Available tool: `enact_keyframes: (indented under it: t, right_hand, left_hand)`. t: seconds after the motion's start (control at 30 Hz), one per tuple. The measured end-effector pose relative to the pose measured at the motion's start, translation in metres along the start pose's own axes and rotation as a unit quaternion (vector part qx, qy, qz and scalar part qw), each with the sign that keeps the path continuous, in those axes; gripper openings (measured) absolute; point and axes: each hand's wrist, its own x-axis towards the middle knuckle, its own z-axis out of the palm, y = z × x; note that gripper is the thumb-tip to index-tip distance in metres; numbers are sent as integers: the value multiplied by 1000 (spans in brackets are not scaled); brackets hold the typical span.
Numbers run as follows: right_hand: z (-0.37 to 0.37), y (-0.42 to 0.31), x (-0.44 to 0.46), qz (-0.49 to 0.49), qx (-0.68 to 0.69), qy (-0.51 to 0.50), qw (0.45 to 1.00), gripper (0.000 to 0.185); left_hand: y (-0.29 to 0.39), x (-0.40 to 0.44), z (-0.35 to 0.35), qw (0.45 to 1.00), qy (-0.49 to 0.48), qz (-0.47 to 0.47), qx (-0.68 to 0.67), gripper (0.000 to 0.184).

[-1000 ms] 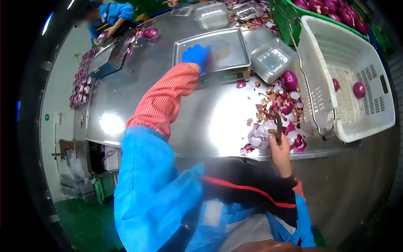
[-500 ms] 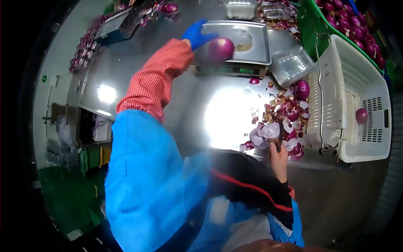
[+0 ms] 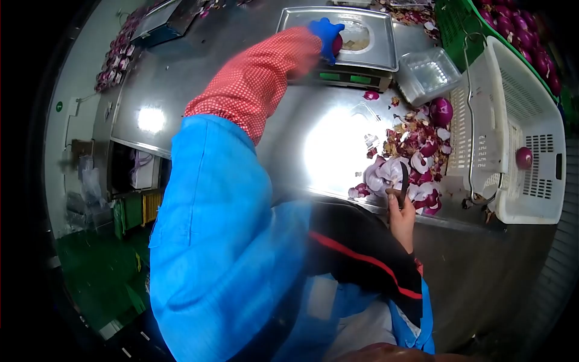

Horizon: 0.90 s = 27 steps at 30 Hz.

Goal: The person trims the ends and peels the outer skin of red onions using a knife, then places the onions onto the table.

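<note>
My left hand (image 3: 326, 37), in a blue glove, is over the metal tray (image 3: 289, 24) of a weighing scale (image 3: 338, 79). Its fingers wrap round a red onion (image 3: 337, 45), which is mostly hidden behind the glove. Lower right, my bare right hand (image 3: 402, 224) grips a small knife (image 3: 404, 178) by its handle, the dark curved blade pointing up. Around the blade lies a heap of purple and white onion skins (image 3: 416, 148). A whole red onion (image 3: 441, 111) rests at the top of that heap.
A clear plastic container (image 3: 428, 75) stands right of the scale. Beyond it are a white basket (image 3: 534, 208) holding one onion (image 3: 524, 158), and a green crate (image 3: 449, 36) near many onions (image 3: 512, 27). A metal box (image 3: 160, 27) sits at the far left of the steel table (image 3: 199, 78).
My left hand has moved right and closed round the onion on the tray; before, its fingers were spread beside it. My right hand stays with the knife. The view has shifted slightly.
</note>
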Motion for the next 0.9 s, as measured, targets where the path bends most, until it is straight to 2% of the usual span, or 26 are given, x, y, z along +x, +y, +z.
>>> enact_keyframes:
  t: [0.07, 0.17, 0.27, 0.37, 0.43, 0.5, 0.57, 0.63, 0.7, 0.77, 0.83, 0.9]
  right_hand:
    - [-1, 4, -2, 3, 14, 5, 1000, 22]
    - [-1, 8, -4, 10, 33, 10, 999, 21]
    - [-1, 10, -1, 13, 50, 14, 999, 21]
    - [-3, 17, 3, 10, 42, 14, 999, 22]
    - [-2, 15, 8, -3, 25, 11, 1000, 23]
    - [1, 4, 12, -27, 5, 5, 1000, 24]
    - [2, 0, 16, -52, -17, 3, 999, 24]
    - [0, -4, 19, -55, -30, 10, 998, 25]
    - [-3, 10, 22, -89, -30, -1, 996, 26]
    - [-10, 8, 21, -52, -17, -27, 998, 28]
    - [-15, 14, 22, -56, -28, -7, 998, 25]
    - [-25, 13, 20, -79, -97, 21, 992, 24]
  left_hand:
    - [1, 6, -1, 1000, -18, -10, 19, 94]
    - [-16, 20, 6, 997, -59, 11, -54, 90]
    - [-10, 1, 9, 997, 19, -2, -69, 86]
    - [24, -50, -14, 974, 39, 42, -220, 85]
    - [31, -72, 26, 943, 74, 112, -305, 83]
    - [53, -105, 57, 911, 35, 116, -395, 82]
    - [80, -138, 72, 810, -93, -7, -578, 80]
    - [99, -161, 86, 786, -126, -64, -602, 79]
    - [114, -169, 75, 888, -146, -36, -435, 69]
    - [119, -168, 63, 958, -141, 0, -249, 66]
    - [116, -159, 58, 967, -122, 4, -223, 69]
    - [123, -137, 31, 971, -43, 35, -233, 67]
